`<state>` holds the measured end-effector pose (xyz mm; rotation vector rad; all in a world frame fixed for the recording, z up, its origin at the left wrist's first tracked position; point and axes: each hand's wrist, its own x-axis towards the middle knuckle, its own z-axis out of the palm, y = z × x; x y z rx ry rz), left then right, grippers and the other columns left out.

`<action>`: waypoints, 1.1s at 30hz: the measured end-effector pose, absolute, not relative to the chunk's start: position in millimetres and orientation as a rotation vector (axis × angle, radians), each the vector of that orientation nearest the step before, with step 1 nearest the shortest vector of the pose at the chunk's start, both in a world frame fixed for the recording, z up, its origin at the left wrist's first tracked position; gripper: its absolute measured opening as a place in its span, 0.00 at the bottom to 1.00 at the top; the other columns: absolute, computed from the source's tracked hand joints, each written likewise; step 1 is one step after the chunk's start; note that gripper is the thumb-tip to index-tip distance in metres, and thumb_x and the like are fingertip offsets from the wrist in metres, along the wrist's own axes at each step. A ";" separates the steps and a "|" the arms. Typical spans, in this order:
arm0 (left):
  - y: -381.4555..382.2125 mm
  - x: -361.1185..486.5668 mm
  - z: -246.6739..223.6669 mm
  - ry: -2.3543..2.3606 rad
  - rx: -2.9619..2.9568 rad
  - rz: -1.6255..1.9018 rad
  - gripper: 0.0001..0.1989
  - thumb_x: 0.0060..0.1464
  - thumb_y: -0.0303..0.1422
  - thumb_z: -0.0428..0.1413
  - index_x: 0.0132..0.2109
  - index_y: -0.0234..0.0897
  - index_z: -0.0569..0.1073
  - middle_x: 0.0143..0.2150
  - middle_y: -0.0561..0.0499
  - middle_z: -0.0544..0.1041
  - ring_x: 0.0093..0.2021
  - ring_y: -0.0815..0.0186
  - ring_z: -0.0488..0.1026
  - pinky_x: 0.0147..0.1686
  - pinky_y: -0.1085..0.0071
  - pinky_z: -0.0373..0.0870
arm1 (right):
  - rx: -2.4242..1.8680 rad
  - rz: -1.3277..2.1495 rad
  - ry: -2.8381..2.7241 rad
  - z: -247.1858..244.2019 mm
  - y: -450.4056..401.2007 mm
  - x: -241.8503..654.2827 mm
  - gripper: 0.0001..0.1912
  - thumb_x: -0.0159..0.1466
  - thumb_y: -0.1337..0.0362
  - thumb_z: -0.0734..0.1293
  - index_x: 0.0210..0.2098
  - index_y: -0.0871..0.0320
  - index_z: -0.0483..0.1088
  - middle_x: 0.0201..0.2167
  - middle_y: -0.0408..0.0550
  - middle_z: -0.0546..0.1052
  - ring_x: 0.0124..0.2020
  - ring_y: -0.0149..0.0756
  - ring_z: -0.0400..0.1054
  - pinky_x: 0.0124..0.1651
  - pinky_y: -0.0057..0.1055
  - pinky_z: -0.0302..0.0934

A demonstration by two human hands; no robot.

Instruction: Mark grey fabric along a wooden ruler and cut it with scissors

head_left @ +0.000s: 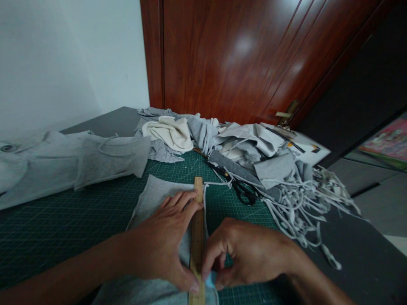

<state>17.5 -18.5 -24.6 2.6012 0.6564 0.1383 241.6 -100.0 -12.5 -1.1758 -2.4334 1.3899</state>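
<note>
Grey fabric (151, 199) lies on the green cutting mat (104, 220), with a wooden ruler (197, 224) laid lengthwise near its right edge. My left hand (168, 237) presses on the ruler, fingers spread, fingertips at its upper part and thumb lower down. Close to the ruler's right side, my right hand (241, 254) is closed in a pinch on a small light-blue object (210, 279), mostly hidden by the fingers. A narrow strip of the fabric shows along the ruler's right side.
Black-handled scissors (246, 190) lie on the mat, right of the ruler's top. Heaped cloth (203, 131) and tangled grey strips (295, 212) spread across the back and right. Folded grey fabric (108, 159) sits at the left. A brown door (222, 55) stands behind.
</note>
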 end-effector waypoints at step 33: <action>-19.2 17.5 -25.6 0.643 2.550 0.197 0.62 0.28 0.60 0.75 0.68 0.37 0.69 0.76 0.31 0.62 0.75 0.26 0.56 0.72 0.30 0.54 | -1.307 1.821 -2.083 -21.9 -104.8 232.3 0.08 0.63 0.70 0.81 0.39 0.61 0.81 0.28 0.38 0.79 0.25 0.24 0.73 0.27 0.16 0.66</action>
